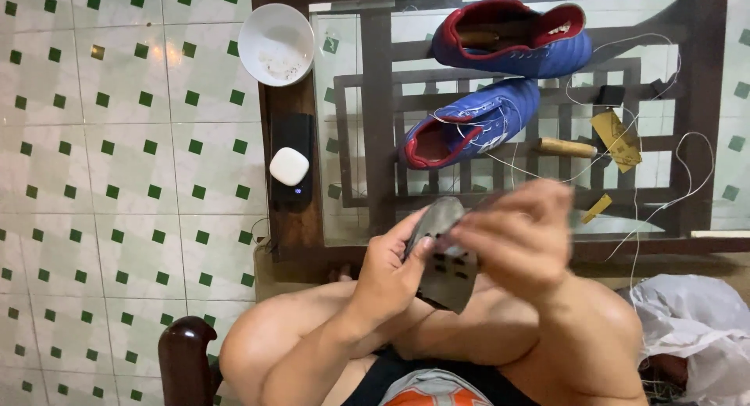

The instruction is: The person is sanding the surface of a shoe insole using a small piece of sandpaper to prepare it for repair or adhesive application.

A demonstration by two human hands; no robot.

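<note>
The left hand [388, 275] wraps its grip around a dark grey shoe sole [447, 258], fingers curled behind it and thumb pressed on its near edge, so the sole stands tilted above the person's bare knees. A few small dark slots show on the sole's lower face. The right hand [519, 238] is blurred; its grip looks pressed together at the fingertips against the sole's upper right edge, touching it, though whether it pinches something thin there cannot be told.

Beyond both grips lies the glass-topped counter [703, 125] with a dark wooden frame. Just past the right grip, on the glass, rests a blue football boot [488, 117] with red lining, lying on its side; farther off is a second blue boot [531, 47], its opening facing up. White thread [664, 207] loops across the glass to the right of the grips, near a wooden-handled tool [566, 147] and yellowish scraps [617, 137].

Far left of the left grip, on the counter's wooden edge, sit a white bowl [276, 43], a black power bank [293, 152] and a small white case [289, 165] lying on it. A crumpled plastic bag [687, 328] lies below right of the right grip.
</note>
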